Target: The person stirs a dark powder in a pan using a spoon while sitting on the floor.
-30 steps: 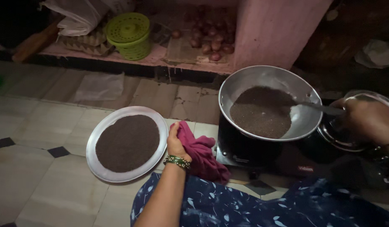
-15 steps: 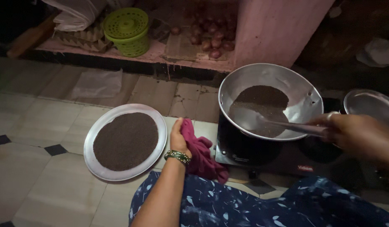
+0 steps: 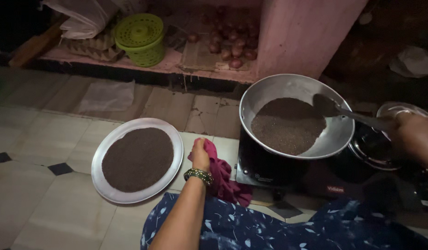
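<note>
**Seeds stirred in the pan, cloth kept ready**

While the left hand (image 3: 201,156) rests on the floor tiles, it's closed round a pink cloth (image 3: 223,178), prob. kept near for the hot pan. Just left of it sits a round metal plate (image 3: 107,185) w/ dark seeds spread flat. Right hand (image 3: 415,139) is closed on the handle of a spatula (image 3: 343,111), blade lying in the metal pan (image 3: 288,88) at the seeds' far edge; pan sits tilted on a dark stove (image 3: 269,169). Farther back: green basket (image 3: 140,39), onions (image 3: 228,44) on a ledge.
</note>
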